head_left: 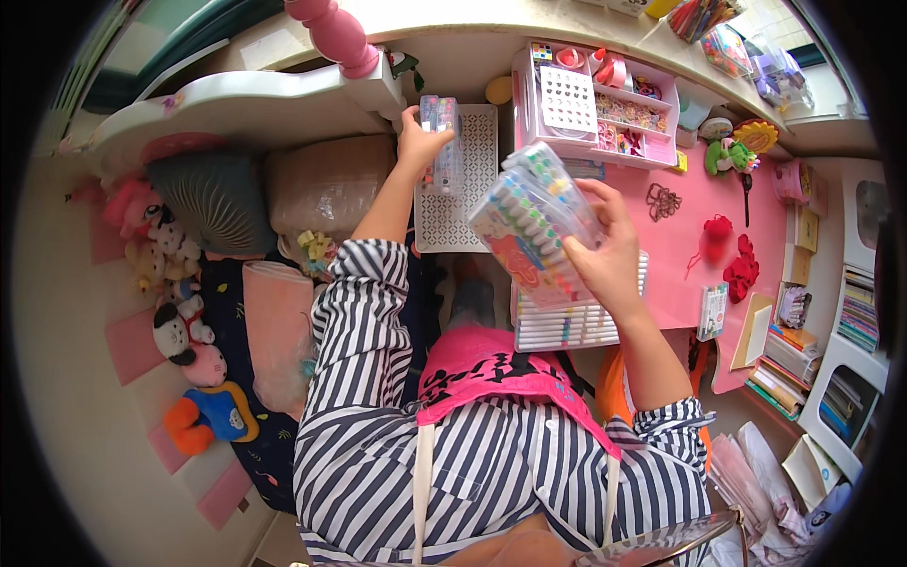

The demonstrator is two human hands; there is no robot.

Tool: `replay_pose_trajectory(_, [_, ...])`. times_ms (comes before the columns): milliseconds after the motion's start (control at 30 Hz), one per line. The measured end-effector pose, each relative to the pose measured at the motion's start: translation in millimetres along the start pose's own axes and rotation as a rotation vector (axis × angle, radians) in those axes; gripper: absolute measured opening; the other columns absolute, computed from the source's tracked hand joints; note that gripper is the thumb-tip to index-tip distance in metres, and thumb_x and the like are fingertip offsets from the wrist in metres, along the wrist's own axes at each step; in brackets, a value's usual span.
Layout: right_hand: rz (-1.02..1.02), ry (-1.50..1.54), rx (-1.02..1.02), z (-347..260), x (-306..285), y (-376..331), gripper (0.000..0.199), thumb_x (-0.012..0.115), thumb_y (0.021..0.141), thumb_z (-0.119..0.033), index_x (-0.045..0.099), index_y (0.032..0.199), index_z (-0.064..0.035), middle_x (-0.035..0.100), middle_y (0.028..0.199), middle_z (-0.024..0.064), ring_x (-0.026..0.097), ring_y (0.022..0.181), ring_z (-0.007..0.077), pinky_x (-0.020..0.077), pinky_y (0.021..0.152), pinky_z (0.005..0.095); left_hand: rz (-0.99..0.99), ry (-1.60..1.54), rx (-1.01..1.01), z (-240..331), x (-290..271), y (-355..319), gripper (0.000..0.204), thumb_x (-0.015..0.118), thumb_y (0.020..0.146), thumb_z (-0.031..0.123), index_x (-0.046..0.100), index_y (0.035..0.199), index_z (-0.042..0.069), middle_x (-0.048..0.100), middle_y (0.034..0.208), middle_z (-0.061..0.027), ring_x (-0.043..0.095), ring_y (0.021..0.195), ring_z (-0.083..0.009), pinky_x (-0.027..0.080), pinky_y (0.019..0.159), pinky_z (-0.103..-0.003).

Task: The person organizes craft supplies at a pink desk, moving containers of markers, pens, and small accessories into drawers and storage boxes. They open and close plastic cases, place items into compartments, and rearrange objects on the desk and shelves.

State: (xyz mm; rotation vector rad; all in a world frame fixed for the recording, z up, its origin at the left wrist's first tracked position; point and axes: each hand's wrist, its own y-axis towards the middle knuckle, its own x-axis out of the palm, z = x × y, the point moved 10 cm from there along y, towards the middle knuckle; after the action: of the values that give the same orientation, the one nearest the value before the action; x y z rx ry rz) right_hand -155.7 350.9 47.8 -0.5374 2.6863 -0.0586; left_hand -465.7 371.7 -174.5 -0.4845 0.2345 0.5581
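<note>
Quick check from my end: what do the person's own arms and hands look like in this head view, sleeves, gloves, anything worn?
Both arms wear a shirt with dark navy and white stripes, the sleeves pushed up near the elbows, leaving the forearms bare. The left hand and right hand are bare: no gloves, and no rings or watch that I can make out. A bright pink apron with dark print and pale straps lies over the striped front.

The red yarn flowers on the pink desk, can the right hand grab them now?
Probably not yet. The right hand is full, gripping a clear case of markers. The red yarn flowers lie in the open on the pink desk, nothing blocking them.
</note>
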Motion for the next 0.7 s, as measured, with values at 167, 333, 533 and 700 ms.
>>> replay_pose_trajectory(167, [0.001,-0.047,-0.001,8,57,39,0.051,0.063,0.065,-0.005,0.056,0.115,-0.0136,0.065,0.091,0.0092,0.064,0.081,0.0198,0.05,0.075,0.0312,-0.018,0.127,-0.103,-24,8,30,0.089,0.077,0.06,0.023,0.031,0.135,0.006,0.064,0.101,-0.0134,0.062,0.095,-0.0253,0.049,0.085,-0.036])
replay_pose_trajectory(333, [0.064,-0.029,0.061,27,86,86,0.051,0.064,0.062,-0.011,0.058,0.112,-0.0171,0.068,0.091,0.0084,0.065,0.08,0.0222,0.0499,0.073,0.0323,0.017,0.125,-0.105,-60,-2,53,0.088,0.078,0.06,0.024,0.033,0.133,0.007,0.064,0.104,-0.0145,0.061,0.099,-0.0281,0.047,0.089,-0.037])
replay_pose_trajectory(533, [0.234,-0.259,0.145,47,118,127,0.052,0.065,0.061,-0.014,0.056,0.112,-0.0191,0.066,0.096,0.0035,0.064,0.088,0.0219,0.0421,0.078,0.0381,0.042,0.091,-0.047,-65,-15,59,0.086,0.078,0.063,0.019,0.032,0.135,0.007,0.062,0.097,-0.0116,0.06,0.081,-0.0217,0.049,0.069,-0.034])
replay_pose_trajectory(700, [0.329,-0.349,0.223,89,153,155,0.052,0.063,0.063,-0.008,0.055,0.113,-0.0187,0.064,0.099,0.0036,0.062,0.096,0.0224,0.0386,0.083,0.0401,0.037,0.043,-0.033,-56,-4,54,0.084,0.077,0.064,0.018,0.033,0.134,0.008,0.062,0.095,-0.0104,0.06,0.079,-0.0206,0.051,0.066,-0.034])
